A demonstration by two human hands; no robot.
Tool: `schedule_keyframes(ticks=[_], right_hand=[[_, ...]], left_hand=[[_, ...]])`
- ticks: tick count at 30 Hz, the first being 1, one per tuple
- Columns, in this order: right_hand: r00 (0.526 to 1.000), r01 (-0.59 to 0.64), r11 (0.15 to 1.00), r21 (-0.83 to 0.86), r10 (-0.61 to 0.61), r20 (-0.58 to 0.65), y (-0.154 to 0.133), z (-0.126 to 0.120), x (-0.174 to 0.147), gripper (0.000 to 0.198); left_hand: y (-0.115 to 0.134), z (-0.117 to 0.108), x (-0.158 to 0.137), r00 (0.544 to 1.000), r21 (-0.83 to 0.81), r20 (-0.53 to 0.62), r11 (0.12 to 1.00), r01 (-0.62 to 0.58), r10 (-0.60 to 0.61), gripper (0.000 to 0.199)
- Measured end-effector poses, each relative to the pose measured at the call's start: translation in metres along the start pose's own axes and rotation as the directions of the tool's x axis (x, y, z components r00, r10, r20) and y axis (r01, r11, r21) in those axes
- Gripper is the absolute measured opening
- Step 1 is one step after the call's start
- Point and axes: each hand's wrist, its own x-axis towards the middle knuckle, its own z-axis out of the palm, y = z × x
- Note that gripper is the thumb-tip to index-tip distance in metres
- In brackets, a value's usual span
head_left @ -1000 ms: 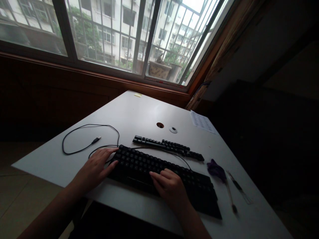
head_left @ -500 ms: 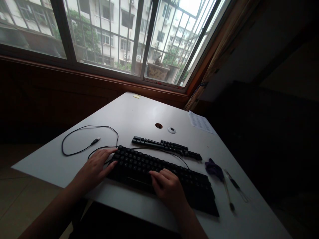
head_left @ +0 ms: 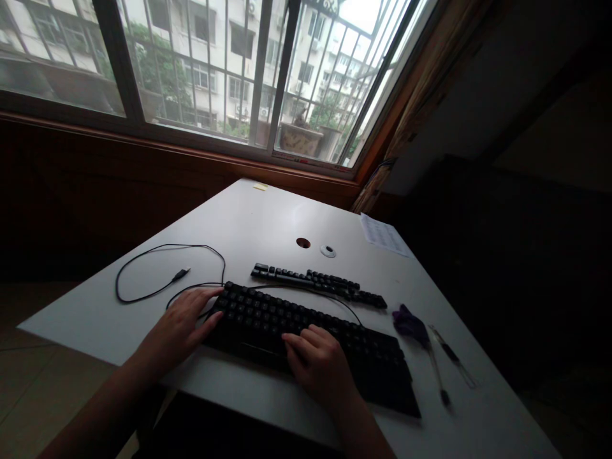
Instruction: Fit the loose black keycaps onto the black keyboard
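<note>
A black keyboard (head_left: 268, 312) lies slanted across the near part of the table. At its left end, my left hand (head_left: 184, 322) holds it, fingertips at the far corner and thumb on the nearer side. Over the near rows, right of the middle, my right hand (head_left: 322, 363) has its fingers curled with thumb and index finger close together; whatever is between them is hidden. Just behind the keyboard, loose black keycaps (head_left: 306, 279) sit in rows. The black cable (head_left: 169, 245) loops to the left and ends in a USB plug (head_left: 180, 275).
On the right of the white table (head_left: 229, 223) lie a purple cloth (head_left: 410, 323), a thin brush (head_left: 444, 392) and a wire-ended tool (head_left: 452, 356). Farther back are a cable hole (head_left: 303, 243), a round ring cover (head_left: 327, 251) and printed paper (head_left: 385, 236). A barred window stands behind.
My right hand has shifted very slightly left over the keys. My left hand stays at the keyboard's left end, and the view has tilted a little.
</note>
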Motion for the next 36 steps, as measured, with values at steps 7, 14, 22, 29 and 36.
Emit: schedule_keyframes(ticks=[7,14,22,29,36], right_hand=[[1.0,-0.018,1.0,-0.002,0.018,0.0,-0.002,0.002,0.0,0.016],[0.999,-0.037,0.999,-0.008,0.037,-0.013,-0.004,0.001,0.0,0.015],[0.999,-0.036,0.999,-0.028,0.036,-0.014,-0.004,0.002,-0.001,0.015],[0.999,0.003,1.0,0.022,-0.002,-0.05,-0.006,-0.001,0.004,0.016],[0.991,0.131,0.982,0.133,-0.128,-0.031,-0.017,-0.002,0.011,0.032]], left_hand=[[-0.003,0.002,-0.001,1.0,0.009,-0.003,1.0,-0.004,0.004,0.046],[-0.005,0.003,-0.001,1.0,0.009,-0.002,1.0,-0.02,0.02,0.045],[-0.005,0.002,-0.001,1.0,0.016,-0.003,1.0,-0.02,0.02,0.044],[-0.004,0.002,-0.001,1.0,0.01,-0.002,1.0,-0.013,0.013,0.045],[-0.002,0.003,-0.001,1.0,0.022,-0.013,1.0,-0.015,0.015,0.044]])
